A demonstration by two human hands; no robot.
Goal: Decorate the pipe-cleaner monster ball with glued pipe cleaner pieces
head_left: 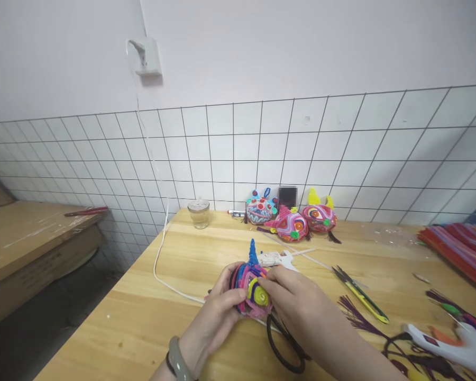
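Both hands hold a small colourful pipe-cleaner figure (250,288) with a blue horn and a yellow-green coiled eye, just above the wooden table (143,317). My left hand (218,309), with a green bangle at the wrist, grips it from the left side. My right hand (291,301) pinches its right side, fingertips pressed by the coiled eye. Behind the figure lies a white hot-glue gun (277,259). A black loop (283,346) rests under my right forearm.
Three finished pipe-cleaner figures (289,219) stand by the tiled wall, next to a glass jar (199,212). Yellow-handled snips (360,293), a second glue gun (456,344) and a stack of pipe cleaners (460,248) lie on the right. A white cord (161,259) trails over the table's left edge. A cardboard box (27,243) stands at left.
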